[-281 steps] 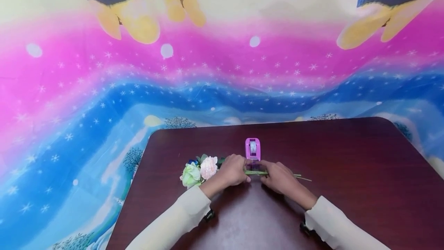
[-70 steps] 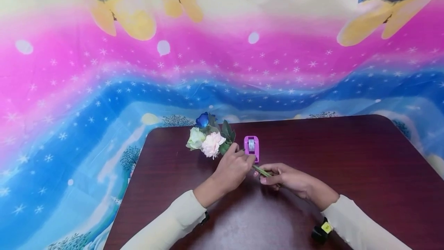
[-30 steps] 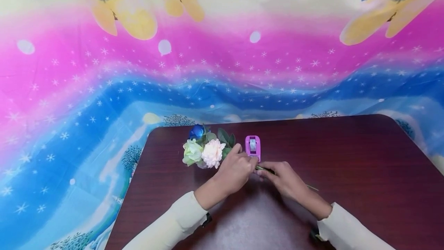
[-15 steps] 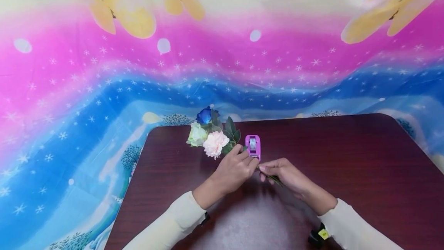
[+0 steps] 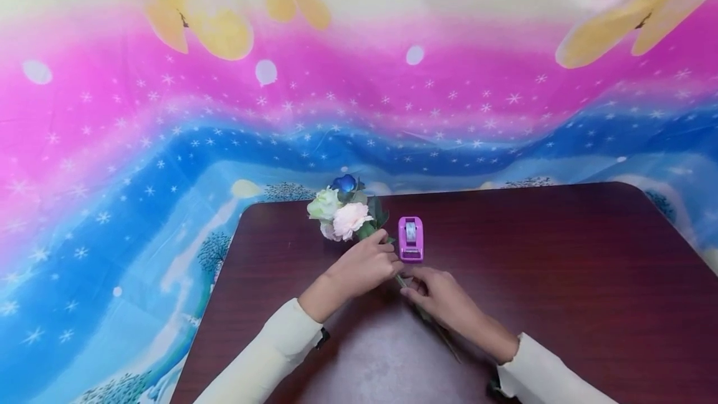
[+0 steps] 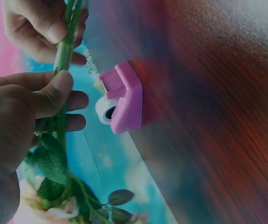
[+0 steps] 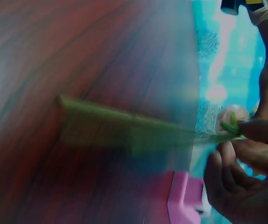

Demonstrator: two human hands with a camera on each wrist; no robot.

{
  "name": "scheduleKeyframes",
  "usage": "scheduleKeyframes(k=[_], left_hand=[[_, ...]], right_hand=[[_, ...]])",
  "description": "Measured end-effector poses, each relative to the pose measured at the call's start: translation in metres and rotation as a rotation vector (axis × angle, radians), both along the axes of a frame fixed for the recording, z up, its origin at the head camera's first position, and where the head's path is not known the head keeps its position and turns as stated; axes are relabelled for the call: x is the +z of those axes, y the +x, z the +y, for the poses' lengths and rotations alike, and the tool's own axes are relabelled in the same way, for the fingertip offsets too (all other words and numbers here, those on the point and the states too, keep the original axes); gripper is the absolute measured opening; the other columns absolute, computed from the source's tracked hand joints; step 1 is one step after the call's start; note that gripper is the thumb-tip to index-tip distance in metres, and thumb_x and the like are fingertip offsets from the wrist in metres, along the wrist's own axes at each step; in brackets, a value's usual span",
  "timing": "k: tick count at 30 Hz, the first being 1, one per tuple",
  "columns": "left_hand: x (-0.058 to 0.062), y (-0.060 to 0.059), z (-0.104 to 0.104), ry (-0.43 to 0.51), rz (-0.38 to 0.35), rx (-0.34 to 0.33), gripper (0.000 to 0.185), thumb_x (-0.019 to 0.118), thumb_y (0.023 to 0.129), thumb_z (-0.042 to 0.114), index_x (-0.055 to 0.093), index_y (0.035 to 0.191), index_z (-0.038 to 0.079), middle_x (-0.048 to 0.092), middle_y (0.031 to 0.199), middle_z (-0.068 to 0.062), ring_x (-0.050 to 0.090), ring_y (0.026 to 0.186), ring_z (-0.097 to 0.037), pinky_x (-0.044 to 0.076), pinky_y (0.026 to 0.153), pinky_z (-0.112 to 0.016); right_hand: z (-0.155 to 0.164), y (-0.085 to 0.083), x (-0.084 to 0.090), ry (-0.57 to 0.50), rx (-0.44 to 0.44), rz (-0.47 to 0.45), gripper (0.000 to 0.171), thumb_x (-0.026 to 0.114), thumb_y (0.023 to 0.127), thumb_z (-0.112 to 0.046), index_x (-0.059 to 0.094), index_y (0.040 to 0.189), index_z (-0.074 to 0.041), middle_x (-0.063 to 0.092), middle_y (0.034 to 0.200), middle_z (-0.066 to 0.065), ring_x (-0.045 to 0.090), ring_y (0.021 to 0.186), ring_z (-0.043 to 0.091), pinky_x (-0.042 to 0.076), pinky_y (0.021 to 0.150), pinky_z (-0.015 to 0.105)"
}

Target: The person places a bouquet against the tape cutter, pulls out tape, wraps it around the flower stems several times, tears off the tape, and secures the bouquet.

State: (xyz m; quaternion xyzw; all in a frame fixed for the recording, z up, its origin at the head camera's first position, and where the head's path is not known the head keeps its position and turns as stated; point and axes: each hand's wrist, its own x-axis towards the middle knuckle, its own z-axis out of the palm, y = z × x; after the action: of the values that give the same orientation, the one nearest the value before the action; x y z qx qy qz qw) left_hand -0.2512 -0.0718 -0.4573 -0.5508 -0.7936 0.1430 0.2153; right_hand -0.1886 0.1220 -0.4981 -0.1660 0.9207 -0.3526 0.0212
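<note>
A bouquet [image 5: 350, 220] of pink, pale green and blue flowers with dark leaves is held over the table's back left part. My left hand [image 5: 364, 264] grips its green stems just below the leaves. Lower down, my right hand [image 5: 443, 298] pinches the stems [image 6: 72, 28] between thumb and fingers. A shiny, clear-looking band [image 6: 64, 56] shows round the stems between the two hands in the left wrist view. The stem ends [image 7: 96, 114] point towards me, blurred in the right wrist view. Just beyond the hands stands a pink tape dispenser [image 5: 411, 239] with a roll in it, touched by neither hand.
The dark reddish-brown table [image 5: 561, 267] reaches to the right and towards me, with a rounded back right corner. Behind it hangs a colourful printed cloth [image 5: 359, 98] with snowflakes, close to the back edge.
Over the last second the blossoms have risen towards the back edge and the stem ends have swung towards me. Both hands have shifted left, off the dispenser's front.
</note>
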Motion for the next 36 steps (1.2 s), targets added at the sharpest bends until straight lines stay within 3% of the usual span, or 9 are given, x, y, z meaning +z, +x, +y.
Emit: scheduleKeyframes(k=[6, 9, 14, 17, 21, 25, 30, 36], left_hand=[[-0.005, -0.002, -0.008, -0.099, 0.002, 0.029, 0.024, 0.064, 0.098, 0.014, 0.076, 0.085, 0.031, 0.071, 0.085, 0.014, 0.059, 0.087, -0.01, 0.038, 0.092, -0.033], [-0.009, -0.005, -0.015, -0.106, -0.01, 0.06, 0.017, 0.067, 0.095, 0.019, 0.078, 0.087, 0.031, 0.072, 0.09, 0.013, 0.059, 0.092, -0.012, 0.039, 0.094, -0.034], [-0.016, -0.011, -0.026, -0.1, -0.047, 0.109, 0.015, 0.069, 0.093, 0.02, 0.079, 0.087, 0.03, 0.07, 0.092, 0.012, 0.059, 0.095, -0.013, 0.039, 0.097, -0.036], [-0.021, -0.013, -0.03, -0.101, -0.076, 0.132, 0.016, 0.071, 0.092, 0.016, 0.078, 0.085, 0.028, 0.069, 0.091, 0.012, 0.06, 0.096, -0.013, 0.041, 0.099, -0.035], [-0.031, -0.013, -0.035, -0.066, -0.196, 0.164, 0.016, 0.077, 0.087, 0.008, 0.078, 0.088, 0.024, 0.069, 0.094, 0.009, 0.061, 0.101, -0.013, 0.044, 0.095, -0.034], [-0.045, -0.011, -0.038, -0.024, -0.328, 0.209, 0.022, 0.081, 0.082, 0.009, 0.077, 0.1, 0.021, 0.068, 0.104, 0.006, 0.059, 0.11, -0.014, 0.045, 0.092, -0.037], [-0.05, -0.01, -0.038, 0.016, -0.36, 0.234, 0.024, 0.079, 0.087, 0.017, 0.075, 0.11, 0.02, 0.07, 0.116, 0.004, 0.058, 0.121, -0.015, 0.043, 0.104, -0.046], [-0.047, -0.006, -0.038, 0.097, -0.376, 0.204, 0.032, 0.064, 0.087, 0.004, 0.075, 0.115, 0.015, 0.073, 0.119, 0.003, 0.06, 0.125, -0.016, 0.033, 0.119, -0.054]], right_hand=[[-0.021, -0.004, -0.002, -0.118, -0.005, -0.087, 0.008, 0.077, 0.089, -0.014, 0.07, 0.084, -0.014, 0.066, 0.07, -0.007, 0.054, 0.055, 0.002, 0.047, 0.055, 0.021], [-0.032, -0.009, -0.006, -0.243, -0.011, -0.172, 0.004, 0.076, 0.088, -0.01, 0.073, 0.087, -0.007, 0.073, 0.074, 0.002, 0.062, 0.053, 0.009, 0.052, 0.052, 0.025], [-0.048, -0.018, -0.018, -0.501, -0.004, -0.335, 0.015, 0.071, 0.09, 0.001, 0.069, 0.1, 0.013, 0.073, 0.084, 0.022, 0.067, 0.059, 0.015, 0.06, 0.057, 0.035], [-0.056, -0.021, -0.026, -0.559, 0.003, -0.366, 0.016, 0.068, 0.091, 0.005, 0.067, 0.102, 0.017, 0.071, 0.082, 0.024, 0.067, 0.06, 0.018, 0.061, 0.059, 0.037], [-0.065, -0.023, -0.035, -0.441, -0.018, -0.316, 0.012, 0.072, 0.091, -0.002, 0.071, 0.096, 0.009, 0.072, 0.074, 0.012, 0.069, 0.056, 0.02, 0.058, 0.054, 0.031], [-0.068, -0.022, -0.04, -0.312, -0.052, -0.279, 0.013, 0.076, 0.091, -0.013, 0.07, 0.089, -0.001, 0.069, 0.065, 0.004, 0.062, 0.048, 0.013, 0.051, 0.047, 0.026], [-0.063, -0.02, -0.041, -0.274, -0.056, -0.266, 0.021, 0.072, 0.095, -0.025, 0.066, 0.086, -0.007, 0.065, 0.062, 0.004, 0.056, 0.048, 0.008, 0.046, 0.047, 0.025], [-0.046, -0.011, -0.036, -0.221, 0.014, -0.286, 0.026, 0.064, 0.101, -0.032, 0.068, 0.099, -0.007, 0.064, 0.072, 0.0, 0.056, 0.061, 0.01, 0.047, 0.057, 0.026]])
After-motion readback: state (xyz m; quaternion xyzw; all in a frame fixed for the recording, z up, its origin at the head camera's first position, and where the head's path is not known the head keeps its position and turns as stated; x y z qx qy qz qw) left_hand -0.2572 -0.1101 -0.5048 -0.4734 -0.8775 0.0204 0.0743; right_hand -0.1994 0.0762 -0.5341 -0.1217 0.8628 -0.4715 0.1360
